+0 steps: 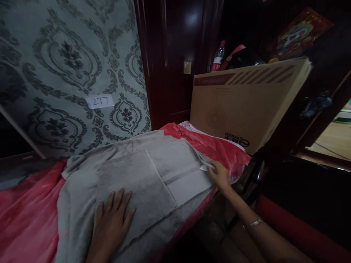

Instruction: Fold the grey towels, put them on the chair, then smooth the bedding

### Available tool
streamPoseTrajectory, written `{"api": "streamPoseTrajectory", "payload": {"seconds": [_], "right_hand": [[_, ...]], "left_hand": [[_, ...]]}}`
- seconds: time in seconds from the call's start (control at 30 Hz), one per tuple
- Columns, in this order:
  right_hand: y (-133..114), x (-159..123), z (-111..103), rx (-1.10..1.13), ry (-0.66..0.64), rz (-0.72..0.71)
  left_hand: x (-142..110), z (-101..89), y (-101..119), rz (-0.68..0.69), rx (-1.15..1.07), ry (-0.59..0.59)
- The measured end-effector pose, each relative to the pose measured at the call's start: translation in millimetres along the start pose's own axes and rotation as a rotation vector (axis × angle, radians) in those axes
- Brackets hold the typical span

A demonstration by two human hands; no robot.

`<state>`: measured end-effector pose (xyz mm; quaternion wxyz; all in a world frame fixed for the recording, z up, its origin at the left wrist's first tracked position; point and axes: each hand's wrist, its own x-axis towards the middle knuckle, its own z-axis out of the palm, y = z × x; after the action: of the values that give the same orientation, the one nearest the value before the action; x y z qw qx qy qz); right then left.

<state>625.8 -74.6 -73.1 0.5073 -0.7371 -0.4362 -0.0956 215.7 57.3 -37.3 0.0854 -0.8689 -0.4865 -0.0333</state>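
Note:
A soft grey fleece cloth [159, 153] lies spread over a red cloth [219, 148], with part of it folded over as a flap in the middle. My left hand [111, 223] rests flat on the grey fleece at the near left, fingers apart. At the right end, my right hand [219, 175] is closed on the edge of the grey fleece, where a small white piece shows by the fingertips. Between the flap and that hand lies a smooth, pale rectangular patch [189, 186]; I cannot tell whether it is card or cloth.
A large cardboard box [238, 102] stands behind the right end, with a red-capped bottle [218, 56] at its top edge. Patterned wallpaper [68, 58] bears a paper label [100, 101] reading 277. More red cloth [30, 215] lies at the left. A dark red door [178, 47] is behind.

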Motion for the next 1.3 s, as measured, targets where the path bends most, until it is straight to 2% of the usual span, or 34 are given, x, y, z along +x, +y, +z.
{"api": "streamPoseTrajectory", "payload": {"seconds": [0.07,0.13,0.23,0.37,0.4,0.47,0.57,0.63,0.67,0.77,0.87,0.93,1.03,1.1,1.17,1.23,1.3], "right_hand": [[-20,-9,11,-0.138,-0.166,-0.258],[-33,-19,21,-0.259,-0.311,-0.39],[-39,-27,30,-0.32,-0.333,-0.393],[-32,-24,28,-0.171,-0.284,-0.34],[-28,-21,26,-0.091,-0.235,-0.299],[-20,-14,20,0.104,-0.049,-0.129],[-4,-6,10,0.446,0.233,0.311],[6,-3,6,0.663,0.274,0.559],[9,-2,5,0.742,0.266,0.632],[-1,5,4,0.821,0.247,0.668],[-46,23,7,0.75,0.21,0.529],[-92,33,13,0.651,0.135,0.335],[-170,29,33,0.535,-0.042,-0.022],[-216,7,51,0.439,-0.227,-0.209],[-251,-27,71,0.262,-0.448,-0.314],[-272,-65,87,0.073,-0.686,-0.404],[-281,-95,97,-0.062,-0.861,-0.512]], "left_hand": [[0,-1.3,0,-0.003,0.018,-0.02],[0,-1.8,0,-0.006,0.03,-0.033],[0,-1.3,-1,-0.002,0.045,-0.035],[0,-0.1,-1,-0.002,0.033,-0.017],[0,-0.1,0,0.0,0.023,-0.013],[-1,-0.8,0,0.003,-0.001,-0.004],[-3,-3.8,2,0.0,-0.047,0.004],[-4,-6.4,3,-0.001,-0.084,-0.002],[-5,-7.5,4,0.001,-0.107,-0.007],[-7,-8.6,5,0.03,-0.223,-0.013],[-10,-7.6,4,0.109,-0.447,-0.027],[-10,-9.2,3,0.128,-0.696,-0.03],[-4,-18.7,-3,-0.02,-1.218,-0.013],[6,-27.9,-9,-0.198,-1.611,-0.037],[19,-35.8,-16,-0.366,-1.92,-0.101],[32,-39.8,-22,-0.483,-2.069,-0.164],[43,-39.4,-28,-0.537,-2.073,-0.201]]}}
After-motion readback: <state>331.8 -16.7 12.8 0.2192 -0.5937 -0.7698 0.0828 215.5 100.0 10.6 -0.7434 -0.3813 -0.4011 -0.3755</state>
